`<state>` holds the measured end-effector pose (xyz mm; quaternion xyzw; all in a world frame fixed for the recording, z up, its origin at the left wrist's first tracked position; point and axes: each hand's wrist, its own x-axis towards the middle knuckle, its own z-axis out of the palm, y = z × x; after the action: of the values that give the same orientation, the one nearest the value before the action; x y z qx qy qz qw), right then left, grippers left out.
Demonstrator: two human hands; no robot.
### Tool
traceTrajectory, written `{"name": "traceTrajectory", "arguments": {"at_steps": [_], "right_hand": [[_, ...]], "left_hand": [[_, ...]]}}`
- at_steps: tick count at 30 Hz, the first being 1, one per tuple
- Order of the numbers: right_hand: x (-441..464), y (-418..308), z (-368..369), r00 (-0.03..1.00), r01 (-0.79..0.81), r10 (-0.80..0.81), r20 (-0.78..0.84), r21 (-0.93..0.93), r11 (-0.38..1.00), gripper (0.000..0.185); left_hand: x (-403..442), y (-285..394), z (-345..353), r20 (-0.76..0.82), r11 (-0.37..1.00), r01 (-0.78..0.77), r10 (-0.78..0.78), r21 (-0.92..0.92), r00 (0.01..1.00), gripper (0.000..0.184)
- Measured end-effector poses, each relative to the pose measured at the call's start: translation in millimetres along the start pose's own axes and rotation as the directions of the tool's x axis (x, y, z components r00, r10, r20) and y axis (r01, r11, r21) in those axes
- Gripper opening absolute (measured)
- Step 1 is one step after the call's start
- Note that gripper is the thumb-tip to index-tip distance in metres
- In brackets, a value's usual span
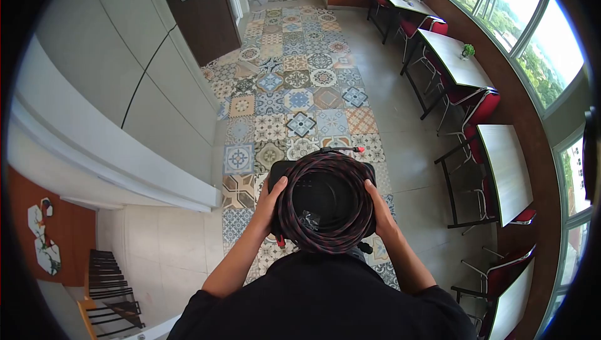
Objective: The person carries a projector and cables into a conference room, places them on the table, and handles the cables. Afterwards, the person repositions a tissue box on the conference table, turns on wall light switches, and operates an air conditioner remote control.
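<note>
In front of my chest is a black, flat box-like object (322,196) with rounded corners. A coil of black-and-red braided cable (300,230) lies on top of it. One cable end with a red tip (360,149) sticks out at the far right of the coil. Inside the ring rests a small clear, shiny packet (308,219); its contents are too small to tell. My left hand (272,199) grips the black object's left side, thumb up against the coil. On the opposite side my right hand (380,208) holds it the same way. The fingers underneath are hidden.
A patterned tile walkway (300,99) runs ahead. Along the windows on the right stand tables (454,58) with red chairs (482,108). To the left are a grey panelled wall (169,89) and a dark brown door (203,20). A black rack (113,283) stands at lower left.
</note>
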<state>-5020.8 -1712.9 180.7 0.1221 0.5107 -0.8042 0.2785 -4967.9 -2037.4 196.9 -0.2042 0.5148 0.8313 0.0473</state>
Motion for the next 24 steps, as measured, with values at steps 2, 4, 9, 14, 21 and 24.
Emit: {"name": "traceTrajectory", "arguments": {"at_steps": [2, 4, 9, 14, 21, 24], "right_hand": [[42, -25, 13, 1.0, 0.001, -0.001, 0.001, 0.003, 1.0, 0.077], [91, -44, 21, 1.0, -0.023, 0.022, 0.01, 0.026, 0.999, 0.077], [219, -99, 37, 1.0, 0.021, -0.021, 0.007, 0.002, 1.0, 0.079], [348, -167, 61, 0.999, -0.011, 0.008, -0.041, -0.069, 0.998, 0.081], [499, -266, 85, 0.997, -0.064, 0.066, 0.028, -0.086, 0.994, 0.082], [572, -296, 93, 0.999, -0.038, 0.043, 0.029, -0.149, 0.988, 0.084]], "left_hand": [[46, 23, 4, -0.017, 1.0, 0.009, -0.009, 0.01, 1.0, 0.089], [98, 41, 1, -0.002, 1.0, 0.01, -0.01, 0.008, 1.0, 0.09], [234, 79, 1, -0.015, 0.998, 0.005, -0.004, 0.056, 1.0, 0.083], [359, 132, 0, -0.019, 0.998, -0.041, 0.042, 0.046, 0.999, 0.076], [503, 200, 19, -0.066, 0.999, -0.041, 0.038, -0.034, 0.997, 0.084], [567, 235, 25, -0.053, 0.998, -0.05, 0.048, -0.038, 0.997, 0.083]]}}
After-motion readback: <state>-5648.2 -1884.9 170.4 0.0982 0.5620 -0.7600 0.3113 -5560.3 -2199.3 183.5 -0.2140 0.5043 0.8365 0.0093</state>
